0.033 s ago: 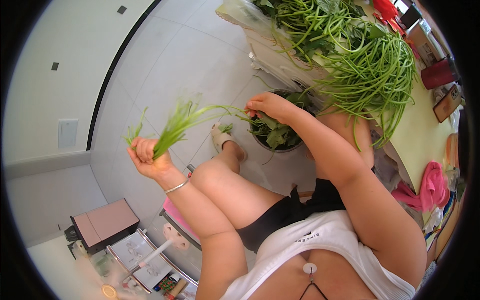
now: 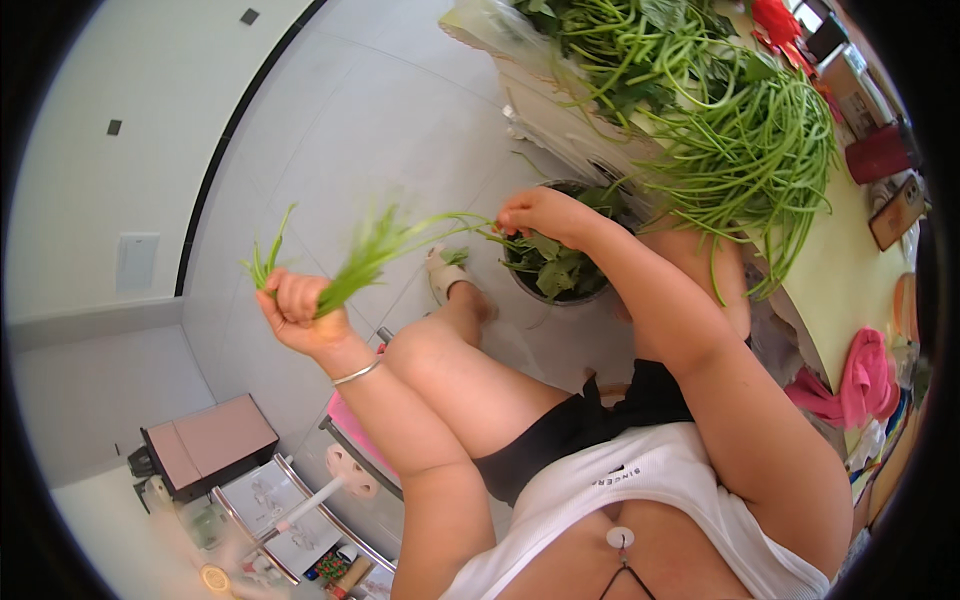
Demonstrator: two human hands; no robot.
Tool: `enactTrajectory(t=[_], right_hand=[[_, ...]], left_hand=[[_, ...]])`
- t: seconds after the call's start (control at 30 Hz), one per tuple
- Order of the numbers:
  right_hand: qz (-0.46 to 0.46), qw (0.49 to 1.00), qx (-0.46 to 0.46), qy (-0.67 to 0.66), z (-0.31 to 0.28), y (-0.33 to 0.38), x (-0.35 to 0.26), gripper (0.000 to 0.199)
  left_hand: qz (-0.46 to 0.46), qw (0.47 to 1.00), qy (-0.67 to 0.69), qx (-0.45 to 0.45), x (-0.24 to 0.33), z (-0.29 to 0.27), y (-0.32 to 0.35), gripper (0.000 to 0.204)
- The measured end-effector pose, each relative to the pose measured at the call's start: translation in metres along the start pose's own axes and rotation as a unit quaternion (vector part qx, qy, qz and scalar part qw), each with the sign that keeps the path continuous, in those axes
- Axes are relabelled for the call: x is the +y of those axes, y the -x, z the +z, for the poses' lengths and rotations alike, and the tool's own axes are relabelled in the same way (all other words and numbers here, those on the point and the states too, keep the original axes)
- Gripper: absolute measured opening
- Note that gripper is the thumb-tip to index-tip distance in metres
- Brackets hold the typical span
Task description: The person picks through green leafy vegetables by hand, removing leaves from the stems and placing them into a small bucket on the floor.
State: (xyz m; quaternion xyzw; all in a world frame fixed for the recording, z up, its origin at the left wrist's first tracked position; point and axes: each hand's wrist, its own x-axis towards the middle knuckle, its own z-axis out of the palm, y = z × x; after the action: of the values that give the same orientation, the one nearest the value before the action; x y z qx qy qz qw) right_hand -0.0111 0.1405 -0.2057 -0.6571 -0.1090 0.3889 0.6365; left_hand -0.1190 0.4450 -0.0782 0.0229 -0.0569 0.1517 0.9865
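My left hand point(image 2: 305, 308) is closed round a bunch of thin green vegetable stems point(image 2: 365, 262), blurred where they fan out to the right. A few ends stick out on the far side of the fist. From the bunch a slender stem stretches across to my right hand point(image 2: 545, 215), whose thumb and fingers pinch its end. Just under the right hand stands a dark round bucket point(image 2: 553, 300) with broad green leaves point(image 2: 562, 272) in it. On the table point(image 2: 815, 290) to the right lies a big heap of long green stems point(image 2: 750, 150), some hanging over the edge.
More leafy greens point(image 2: 640, 50) fill the table's far end. A dark red cup point(image 2: 880, 155), a phone point(image 2: 897, 212) and a pink cloth point(image 2: 868, 375) are along its right side. At the lower left are a pink-topped box point(image 2: 215, 440) and a metal-framed rack point(image 2: 300, 520). My slippered foot point(image 2: 440, 275) is near the bucket.
Both hands stay nearly in place, the left still gripping the bunch and the right still pinching the stem end. The bunch's loose ends have shifted slightly.
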Motion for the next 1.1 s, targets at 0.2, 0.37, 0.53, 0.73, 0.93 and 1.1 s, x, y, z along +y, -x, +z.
enactTrajectory(t=[0.2, 0.37, 0.53, 0.73, 0.93, 1.1], right_hand=[[-0.093, 0.979, 0.086, 0.159, 0.002, 0.004, 0.006, 0.022], [-0.16, 0.826, 0.211, 0.498, 0.014, 0.0, 0.02, 0.023], [-0.049, 0.92, 0.319, 0.222, -0.001, -0.023, 0.042, 0.023], [0.117, 0.922, 0.319, 0.183, -0.032, -0.031, 0.05, 0.022], [0.051, 0.801, 0.159, 0.574, 0.022, 0.02, 0.003, 0.021], [-0.135, 0.862, 0.151, 0.465, 0.021, 0.061, -0.028, 0.024]], left_hand=[[-0.124, 0.934, -0.257, -0.213, -0.025, 0.018, 0.008, 0.018], [-0.059, 0.862, -0.475, -0.17, -0.036, 0.02, 0.02, 0.014], [-0.015, 0.845, -0.508, -0.166, -0.042, 0.026, 0.026, 0.014], [0.105, 0.761, -0.63, -0.115, -0.04, 0.033, 0.034, 0.006], [0.132, 0.568, -0.809, -0.069, -0.072, 0.028, 0.035, 0.006], [0.13, 0.432, -0.882, -0.138, -0.091, 0.03, 0.03, 0.007]])
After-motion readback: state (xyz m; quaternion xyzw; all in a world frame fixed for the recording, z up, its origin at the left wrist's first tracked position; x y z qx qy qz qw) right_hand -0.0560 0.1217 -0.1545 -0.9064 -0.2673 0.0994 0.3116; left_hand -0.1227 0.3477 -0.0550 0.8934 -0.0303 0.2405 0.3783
